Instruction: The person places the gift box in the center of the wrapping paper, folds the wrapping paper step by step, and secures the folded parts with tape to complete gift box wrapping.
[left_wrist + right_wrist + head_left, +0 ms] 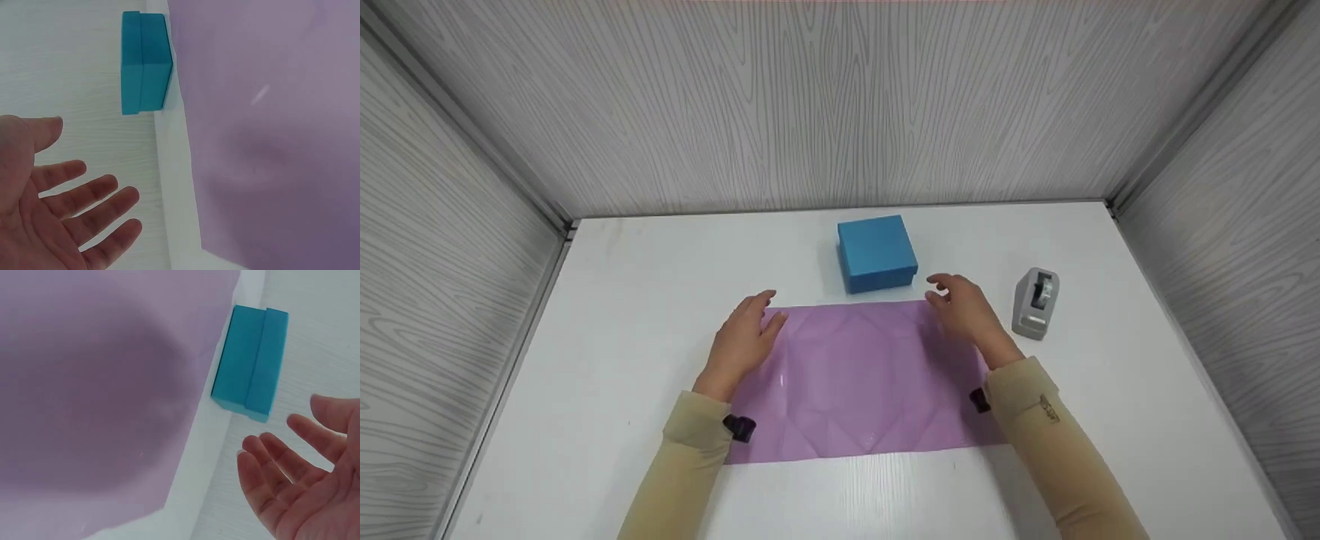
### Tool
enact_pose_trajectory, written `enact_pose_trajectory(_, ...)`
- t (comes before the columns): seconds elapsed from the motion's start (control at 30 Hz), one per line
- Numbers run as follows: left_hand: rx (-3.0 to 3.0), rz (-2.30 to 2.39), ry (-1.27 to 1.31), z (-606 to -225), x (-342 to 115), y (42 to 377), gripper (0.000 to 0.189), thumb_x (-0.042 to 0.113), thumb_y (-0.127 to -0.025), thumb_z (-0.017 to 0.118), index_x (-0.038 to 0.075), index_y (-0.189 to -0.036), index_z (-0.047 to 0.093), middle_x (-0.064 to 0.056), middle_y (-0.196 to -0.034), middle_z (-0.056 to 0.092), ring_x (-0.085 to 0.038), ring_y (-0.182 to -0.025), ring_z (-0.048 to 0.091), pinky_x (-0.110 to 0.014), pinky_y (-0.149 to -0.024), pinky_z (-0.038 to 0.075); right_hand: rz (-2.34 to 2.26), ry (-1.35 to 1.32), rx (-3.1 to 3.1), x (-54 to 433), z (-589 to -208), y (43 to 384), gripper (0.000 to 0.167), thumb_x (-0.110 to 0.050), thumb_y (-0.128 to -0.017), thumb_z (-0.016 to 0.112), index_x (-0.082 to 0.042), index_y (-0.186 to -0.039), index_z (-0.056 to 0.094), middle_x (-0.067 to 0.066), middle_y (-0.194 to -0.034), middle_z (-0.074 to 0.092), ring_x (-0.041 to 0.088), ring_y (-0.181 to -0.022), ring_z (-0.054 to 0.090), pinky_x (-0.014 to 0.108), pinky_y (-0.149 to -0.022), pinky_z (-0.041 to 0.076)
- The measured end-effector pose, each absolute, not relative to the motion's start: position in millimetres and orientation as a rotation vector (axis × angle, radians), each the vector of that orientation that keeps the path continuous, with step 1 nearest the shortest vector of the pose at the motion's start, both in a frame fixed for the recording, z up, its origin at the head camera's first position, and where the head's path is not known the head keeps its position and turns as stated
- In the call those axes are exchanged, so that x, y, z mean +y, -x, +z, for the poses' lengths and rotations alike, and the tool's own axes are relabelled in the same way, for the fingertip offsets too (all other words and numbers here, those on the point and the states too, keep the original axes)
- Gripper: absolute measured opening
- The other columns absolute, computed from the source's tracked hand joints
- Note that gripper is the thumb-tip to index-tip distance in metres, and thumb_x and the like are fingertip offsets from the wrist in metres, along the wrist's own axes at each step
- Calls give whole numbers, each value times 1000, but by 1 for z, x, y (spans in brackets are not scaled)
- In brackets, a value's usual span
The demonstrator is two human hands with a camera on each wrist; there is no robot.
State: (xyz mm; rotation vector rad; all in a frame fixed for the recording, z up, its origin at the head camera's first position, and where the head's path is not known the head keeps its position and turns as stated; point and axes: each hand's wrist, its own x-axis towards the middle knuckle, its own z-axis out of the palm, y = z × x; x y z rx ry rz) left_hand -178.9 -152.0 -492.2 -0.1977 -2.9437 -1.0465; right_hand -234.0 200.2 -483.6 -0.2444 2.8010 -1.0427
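A creased purple sheet [847, 375] of wrapping paper lies spread on the table. Just beyond its far edge stands a blue lidded box [877, 253], which also shows in the left wrist view as a teal box [147, 63]. My left hand [741, 337] hovers over the sheet's left side, fingers apart and holding nothing. On the other side, my right hand [964, 309] is above the sheet's far right corner, close to the box, its fingers loosely bent around nothing. Both palms face inward.
A grey tape dispenser [1035, 303] with a roll in it stands on the white table [1110, 420], right of the sheet. Grey wood-grain panels [825, 105] wall the table at the back and both sides.
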Motion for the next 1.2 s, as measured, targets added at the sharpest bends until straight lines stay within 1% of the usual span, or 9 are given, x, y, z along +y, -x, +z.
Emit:
enact_pose_trajectory(0.13,-2925,-1122,175,-493,-135,196,53,36,-102,52,6,-145,45,-16,-136,53,-33,-120,55,-55,-103,38,-1125,161,2800,188,-487,254,40,-18,-102,53,1,-138,50,24,-121,58,35,-109,59,48,-92,47)
enact_pose_trajectory(0.2,-2918,-1176,168,-495,-128,203,53,35,-102,51,5,-145,44,-17,-136,53,-32,-118,56,-52,-100,41,-1165,129,2801,183,-489,262,42,-18,-102,52,0,-140,48,24,-120,58,35,-109,59,48,-92,47)
enact_pose_trajectory(0.27,-2902,-1241,158,-499,-121,209,53,34,-102,51,5,-146,43,-19,-134,53,-32,-116,57,-49,-97,45,-1206,94,2803,180,-492,269,43,-18,-103,51,0,-142,46,24,-119,58,34,-107,59,47,-91,47)
enact_pose_trajectory(0.4,-2865,-1346,132,-506,-109,218,53,32,-102,52,4,-147,42,-21,-133,54,-32,-113,57,-47,-94,46,-1276,34,2808,176,-497,278,46,-19,-104,49,-1,-145,42,23,-116,60,33,-97,59,47,-87,47)
enact_pose_trajectory(0.5,-2841,-1388,115,-510,-101,223,53,30,-102,52,3,-146,42,-22,-131,54,-32,-111,58,-46,-94,47,-1297,7,2820,173,-501,283,47,-21,-104,48,0,-146,40,23,-115,61,34,-95,60,47,-88,46)
enact_pose_trajectory(0.63,-2821,-1451,103,-514,-92,227,52,27,-102,53,1,-146,41,-23,-130,55,-31,-109,60,-45,-93,48,-1303,-24,2821,169,-505,289,49,-24,-104,47,-1,-147,40,23,-118,61,35,-103,60,47,-93,45)
enact_pose_trajectory(0.77,-2801,-1522,112,-517,-85,231,51,25,-103,52,-1,-146,40,-23,-130,55,-31,-108,62,-45,-92,48,-1275,-45,2818,164,-507,292,48,-23,-104,48,-2,-147,41,24,-123,60,35,-110,59,47,-97,44)
enact_pose_trajectory(1.03,-2759,-1644,79,-522,-79,236,49,23,-104,49,0,-146,40,-23,-132,55,-36,-117,58,-46,-98,45,-1389,-109,2734,156,-510,291,43,-20,-103,49,-5,-143,47,22,-123,61,33,-107,61,46,-92,47)
enact_pose_trajectory(1.2,-2733,-1744,70,-525,-77,240,51,22,-105,46,-1,-149,36,-24,-140,49,-38,-126,51,-46,-104,40,-1447,-117,2682,151,-512,286,43,-20,-102,50,-5,-143,46,23,-125,61,32,-108,62,46,-91,49)
